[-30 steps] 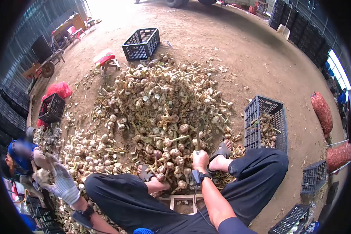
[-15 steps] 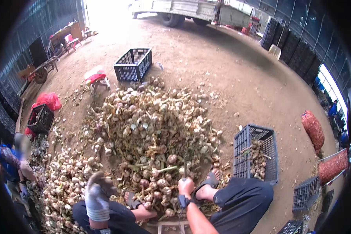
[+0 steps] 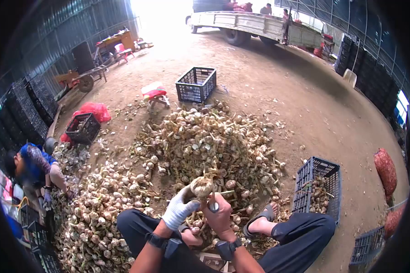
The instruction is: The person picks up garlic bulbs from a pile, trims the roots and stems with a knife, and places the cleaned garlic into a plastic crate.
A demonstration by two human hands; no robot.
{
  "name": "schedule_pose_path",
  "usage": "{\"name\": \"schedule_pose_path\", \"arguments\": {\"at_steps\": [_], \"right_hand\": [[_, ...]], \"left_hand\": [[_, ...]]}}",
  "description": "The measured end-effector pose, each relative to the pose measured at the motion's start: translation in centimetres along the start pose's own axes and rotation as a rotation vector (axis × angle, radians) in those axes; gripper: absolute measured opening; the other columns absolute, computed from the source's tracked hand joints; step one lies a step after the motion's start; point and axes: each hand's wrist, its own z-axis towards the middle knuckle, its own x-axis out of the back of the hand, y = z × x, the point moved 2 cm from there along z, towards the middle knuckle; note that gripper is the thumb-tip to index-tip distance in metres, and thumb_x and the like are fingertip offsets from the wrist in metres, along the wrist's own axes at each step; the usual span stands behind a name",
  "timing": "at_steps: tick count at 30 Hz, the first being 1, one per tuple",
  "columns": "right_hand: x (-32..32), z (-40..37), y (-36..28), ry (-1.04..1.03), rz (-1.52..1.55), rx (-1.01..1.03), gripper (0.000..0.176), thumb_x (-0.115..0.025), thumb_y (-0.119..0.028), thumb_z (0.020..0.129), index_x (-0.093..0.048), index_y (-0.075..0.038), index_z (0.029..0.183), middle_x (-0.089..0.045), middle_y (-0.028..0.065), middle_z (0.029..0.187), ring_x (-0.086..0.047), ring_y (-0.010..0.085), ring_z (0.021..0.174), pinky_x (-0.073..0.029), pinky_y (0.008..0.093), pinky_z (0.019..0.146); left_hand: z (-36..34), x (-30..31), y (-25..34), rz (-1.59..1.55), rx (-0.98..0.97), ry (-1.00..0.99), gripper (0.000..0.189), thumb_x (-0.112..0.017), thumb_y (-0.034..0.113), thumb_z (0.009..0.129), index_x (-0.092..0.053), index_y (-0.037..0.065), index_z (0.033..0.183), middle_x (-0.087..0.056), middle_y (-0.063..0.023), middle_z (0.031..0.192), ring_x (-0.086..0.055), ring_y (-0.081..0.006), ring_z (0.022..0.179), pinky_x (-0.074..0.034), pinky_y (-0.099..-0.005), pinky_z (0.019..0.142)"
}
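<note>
My left hand [image 3: 181, 210], in a whitish glove, is closed around a garlic bulb [image 3: 202, 186] with dry stalk and roots on it. Right beside it, my bare right hand [image 3: 218, 217] is closed on a slim knife-like tool, mostly hidden by the fingers; a pale round piece [image 3: 213, 207] shows by the thumb. Both hands meet above the near edge of a large heap of garlic [image 3: 205, 141] with stalks. To the left, more garlic bulbs [image 3: 109, 195] lie in a spread pile.
A black crate [image 3: 317, 189] with some garlic stands right of my knee. Another crate [image 3: 196, 85] is behind the heap, near a low stool [image 3: 155, 94]. A co-worker [image 3: 36, 168] bends at the left. Red sacks [image 3: 385, 173] stand right; a truck [image 3: 250, 25] is at the back.
My left hand has come up from the left pile to my right hand and now holds a garlic bulb. The view has swung left, so the scene sits further right.
</note>
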Motion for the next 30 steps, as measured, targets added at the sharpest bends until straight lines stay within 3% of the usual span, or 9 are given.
{"name": "schedule_pose_path", "arguments": {"at_steps": [2, 7, 10, 14, 17, 21, 25, 26, 30], "right_hand": [[-0.3, -0.2, -1.0, -0.009, -0.033, 0.106, 0.019, -0.077, -0.008, 0.076, -0.066, -0.002, 0.091, -0.061, 0.0062, 0.075, -0.056, 0.0186, 0.062, -0.047, 0.031, 0.06], [0.3, -0.2, -2.6, -0.081, -0.079, 0.256, 0.02, -0.077, -0.006, 0.073, -0.064, 0.0, 0.087, -0.065, 0.0156, 0.089, -0.066, 0.0326, 0.072, -0.052, 0.035, 0.065], [1.5, 0.3, -2.6, -0.121, -0.21, 0.278, 0.027, -0.075, -0.006, 0.064, -0.061, -0.002, 0.087, -0.064, 0.014, 0.088, -0.066, 0.0345, 0.073, -0.052, 0.04, 0.062], [1.9, 0.8, -2.9, -0.21, -0.41, 0.473, 0.023, -0.071, -0.007, 0.061, -0.056, -0.006, 0.078, -0.057, 0.0103, 0.077, -0.062, 0.0314, 0.062, -0.048, 0.0407, 0.055], [1.4, 0.7, -3.2, -0.27, -0.399, 0.509, 0.019, -0.065, -0.004, 0.061, -0.056, -0.006, 0.078, -0.057, 0.0101, 0.076, -0.061, 0.0308, 0.062, -0.048, 0.0403, 0.054], [0.6, 0.4, -3.6, -0.316, -0.415, 0.5, 0.017, -0.063, -0.004, 0.063, -0.055, -0.007, 0.077, -0.055, 0.0093, 0.073, -0.061, 0.0295, 0.062, -0.048, 0.0392, 0.053], [0.0, 0.0, -3.2, -0.329, -0.407, 0.463, 0.018, -0.064, -0.005, 0.062, -0.055, -0.007, 0.077, -0.054, 0.0091, 0.072, -0.061, 0.0294, 0.062, -0.047, 0.0393, 0.053], [-0.1, -0.1, -3.1, -0.346, -0.391, 0.461, 0.019, -0.064, -0.006, 0.062, -0.054, -0.007, 0.078, -0.054, 0.0091, 0.072, -0.061, 0.0295, 0.062, -0.047, 0.0395, 0.053], [-0.3, -0.4, -3.1, -0.387, -0.363, 0.463, 0.021, -0.066, -0.008, 0.061, -0.054, -0.007, 0.078, -0.054, 0.0091, 0.073, -0.061, 0.0298, 0.062, -0.047, 0.04, 0.053]], "left_hand": [[-0.5, -0.3, 0.4, -0.045, 0.001, -0.01, 0.074, -0.077, 0.038, 0.084, -0.046, 0.001, 0.141, -0.06, -0.0047, 0.126, -0.055, -0.0141, 0.114, -0.046, -0.0313, 0.099], [-1.4, 0.6, 0.0, -0.132, 0.001, 0.017, 0.069, -0.079, 0.034, 0.084, -0.049, 0.003, 0.138, -0.062, -0.0038, 0.124, -0.058, -0.0132, 0.11, -0.049, -0.0305, 0.095], [-1.5, 0.7, 1.8, -0.001, -0.053, 0.075, 0.058, -0.08, 0.015, 0.081, -0.051, 0.003, 0.13, -0.063, -0.005, 0.118, -0.061, -0.0145, 0.107, -0.053, -0.0293, 0.09], [-2.4, 1.5, 0.7, 0.039, -0.064, 0.022, 0.072, -0.08, 0.009, 0.077, -0.04, 0.003, 0.136, -0.061, -0.0073, 0.121, -0.06, -0.0151, 0.108, -0.052, -0.0313, 0.094], [-2.5, 1.6, 1.1, 0.11, -0.15, 0.024, 0.076, -0.08, 0.01, 0.077, -0.037, 0.002, 0.139, -0.06, -0.0077, 0.123, -0.059, -0.0155, 0.108, -0.051, -0.0325, 0.096], [-2.4, 2.7, -0.8, -0.147, -0.031, -0.02, 0.09, -0.083, 0.016, 0.076, -0.029, 0.003, 0.146, -0.058, -0.008, 0.126, -0.057, -0.015, 0.11, -0.049, -0.0317, 0.098], [-3.4, 3.1, -0.5, 0.019, -0.07, 0.005, 0.098, -0.089, 0.027, 0.068, -0.033, 0.004, 0.145, -0.059, -0.0058, 0.124, -0.058, -0.015, 0.109, -0.049, -0.032, 0.099], [-3.2, 3.0, -0.1, 0.085, -0.188, -0.054, 0.078, -0.082, 0.018, 0.077, -0.039, 0.005, 0.14, -0.061, -0.0049, 0.12, -0.059, -0.0137, 0.106, -0.05, -0.0304, 0.096], [-2.3, 3.3, -1.5, -0.173, 0.023, -0.101, 0.085, -0.079, 0.019, 0.081, -0.03, 0.003, 0.148, -0.057, -0.0075, 0.127, -0.058, -0.0166, 0.113, -0.049, -0.0332, 0.1]]}}
